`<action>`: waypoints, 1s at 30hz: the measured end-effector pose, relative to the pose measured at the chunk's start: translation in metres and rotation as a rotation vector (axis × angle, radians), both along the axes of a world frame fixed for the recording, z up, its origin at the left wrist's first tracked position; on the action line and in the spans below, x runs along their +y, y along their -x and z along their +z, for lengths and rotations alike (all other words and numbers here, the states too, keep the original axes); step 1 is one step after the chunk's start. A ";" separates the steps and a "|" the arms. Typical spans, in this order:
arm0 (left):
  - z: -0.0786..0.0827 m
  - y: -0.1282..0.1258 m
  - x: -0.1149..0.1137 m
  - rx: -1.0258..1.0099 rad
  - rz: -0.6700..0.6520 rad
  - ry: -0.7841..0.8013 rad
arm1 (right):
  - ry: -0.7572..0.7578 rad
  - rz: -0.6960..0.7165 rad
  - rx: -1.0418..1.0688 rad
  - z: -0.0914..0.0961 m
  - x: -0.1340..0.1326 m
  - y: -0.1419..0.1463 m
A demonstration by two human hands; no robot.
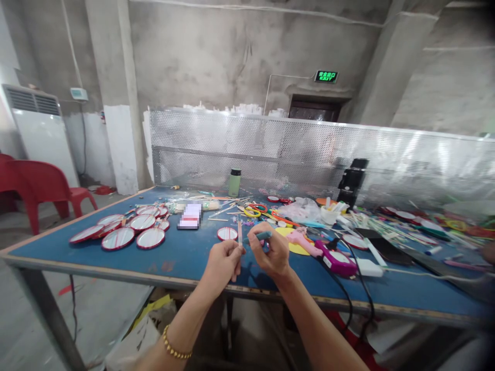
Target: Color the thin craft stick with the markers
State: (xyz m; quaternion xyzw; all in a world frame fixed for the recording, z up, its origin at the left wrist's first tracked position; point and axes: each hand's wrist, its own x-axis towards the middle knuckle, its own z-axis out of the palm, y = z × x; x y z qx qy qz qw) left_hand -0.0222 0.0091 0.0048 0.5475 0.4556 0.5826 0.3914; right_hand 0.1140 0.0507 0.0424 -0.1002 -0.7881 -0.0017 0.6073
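While my left hand (224, 262) pinches a pale strip (240, 232), my right hand (273, 251) grips a teal pen-like tool (264, 235).
Red-rimmed discs (142, 222) lie heaped on the counter (185, 264), then a phone (190, 214); a lone disc (227, 234) sits beyond my left hand; the strip points up between my hands; a purple device (337, 260) rests rightward.

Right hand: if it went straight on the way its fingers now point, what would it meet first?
Most likely the thin strip in the grip of the left hand; the right hand, holding a teal pen-like tool, points leftward at it. Depth is unclear from this single view.
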 end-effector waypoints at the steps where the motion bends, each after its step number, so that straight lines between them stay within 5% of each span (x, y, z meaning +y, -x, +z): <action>1: 0.000 0.000 0.000 0.003 -0.001 0.000 | -0.001 -0.002 0.005 0.000 0.000 0.000; 30: 0.001 0.000 -0.001 0.000 0.001 0.004 | -0.003 0.000 -0.010 0.002 -0.002 0.001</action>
